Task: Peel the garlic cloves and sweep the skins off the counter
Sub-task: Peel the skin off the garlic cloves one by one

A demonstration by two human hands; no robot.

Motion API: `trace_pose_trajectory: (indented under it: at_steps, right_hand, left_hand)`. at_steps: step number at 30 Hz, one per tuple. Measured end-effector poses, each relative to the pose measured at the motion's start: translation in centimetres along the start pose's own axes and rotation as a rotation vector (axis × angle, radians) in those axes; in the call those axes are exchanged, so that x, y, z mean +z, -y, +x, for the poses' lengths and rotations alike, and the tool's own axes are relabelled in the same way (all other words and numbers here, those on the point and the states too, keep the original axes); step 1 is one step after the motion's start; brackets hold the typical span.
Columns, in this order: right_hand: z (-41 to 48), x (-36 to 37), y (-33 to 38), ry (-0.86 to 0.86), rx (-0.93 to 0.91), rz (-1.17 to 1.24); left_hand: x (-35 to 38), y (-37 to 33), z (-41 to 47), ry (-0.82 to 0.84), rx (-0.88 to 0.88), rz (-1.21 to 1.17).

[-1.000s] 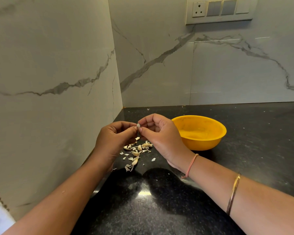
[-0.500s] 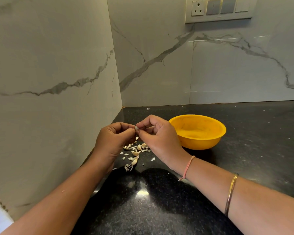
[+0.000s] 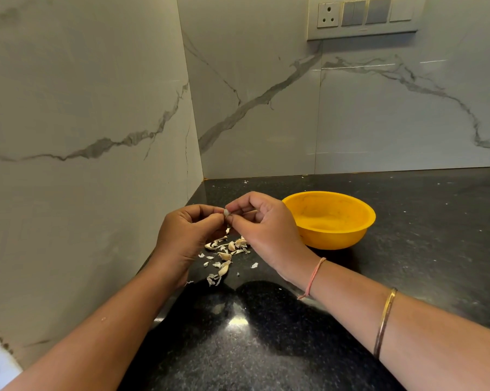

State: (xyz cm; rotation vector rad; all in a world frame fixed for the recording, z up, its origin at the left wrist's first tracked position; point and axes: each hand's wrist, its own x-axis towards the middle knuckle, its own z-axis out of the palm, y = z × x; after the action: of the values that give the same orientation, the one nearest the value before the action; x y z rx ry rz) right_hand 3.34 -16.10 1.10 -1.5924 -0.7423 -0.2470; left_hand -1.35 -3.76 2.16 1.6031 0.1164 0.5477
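Observation:
A small pale garlic clove is pinched between the fingertips of my left hand and my right hand, held a little above the black counter. Only its tip shows between the fingers. Below the hands lies a loose scatter of garlic skins and cloves on the counter. I cannot tell which pieces there are peeled cloves and which are skins.
A yellow bowl stands on the counter just right of my right hand. Marble walls close the corner on the left and behind. A socket and switch panel hangs on the back wall.
Both hands have stayed together on the clove with small finger shifts. The view has tilted slightly. The pile of skins looks the same.

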Motion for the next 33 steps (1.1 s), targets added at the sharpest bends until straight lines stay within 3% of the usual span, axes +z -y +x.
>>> trace_pose_trajectory:
  at_steps: [10, 23, 27, 33]
  right_hand:
    - [0.21, -0.36, -0.05, -0.004, 0.009, 0.021]
    - [-0.05, -0.11, -0.10, 0.034, -0.078, -0.073]
    - [0.00, -0.07, -0.22, 0.044, -0.149, -0.168]
    - [0.12, -0.29, -0.19, 0.050, -0.094, -0.097]
  left_hand:
    - [0.24, -0.40, -0.29, 0.039, -0.021, -0.085]
    - [0.10, -0.01, -0.10, 0.004, -0.001, 0.042]
    - [0.09, 0.00, -0.04, 0.012, -0.026, 0.006]
    - [0.15, -0.17, -0.03, -0.009, -0.040, -0.099]
